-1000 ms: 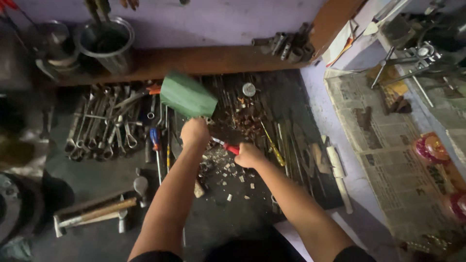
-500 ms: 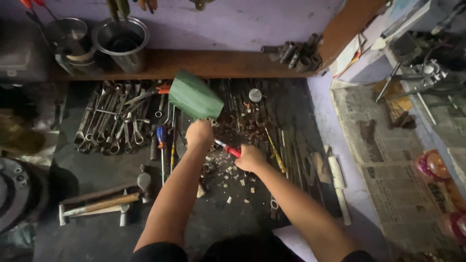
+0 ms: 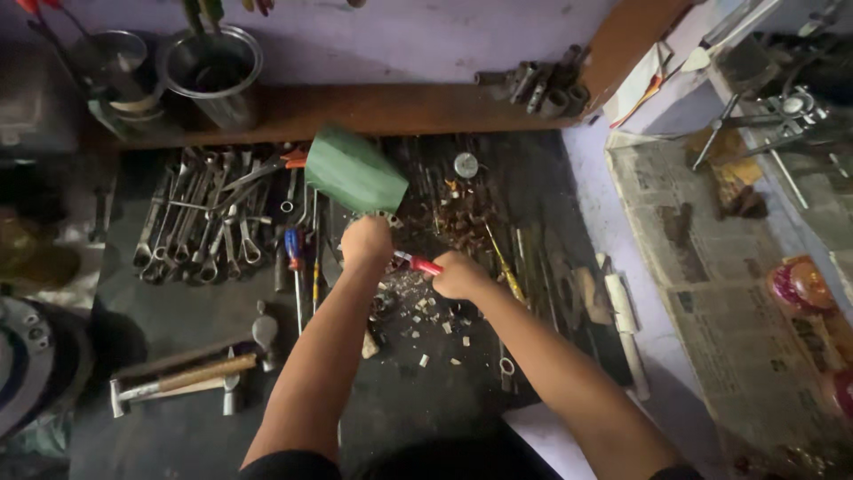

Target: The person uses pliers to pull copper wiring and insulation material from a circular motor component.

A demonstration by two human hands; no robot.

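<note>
My left hand (image 3: 366,242) stays clamped on the tipped green tin (image 3: 354,171) at twelve o'clock while my right hand (image 3: 458,274), fisted round the red tool (image 3: 419,263), has barely shifted, so I judge the picking over the scraps (image 3: 425,313) continues.

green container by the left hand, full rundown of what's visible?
The green container is a tapered, cup-like vessel, matte green, plastic by the look. It lies tipped on its side on the dark bench, wider end toward the upper left, narrower end down-right at the left hand, which seems to touch or grip its lower edge. Spanners lie just left. Its opening and contents are not visible.
</note>
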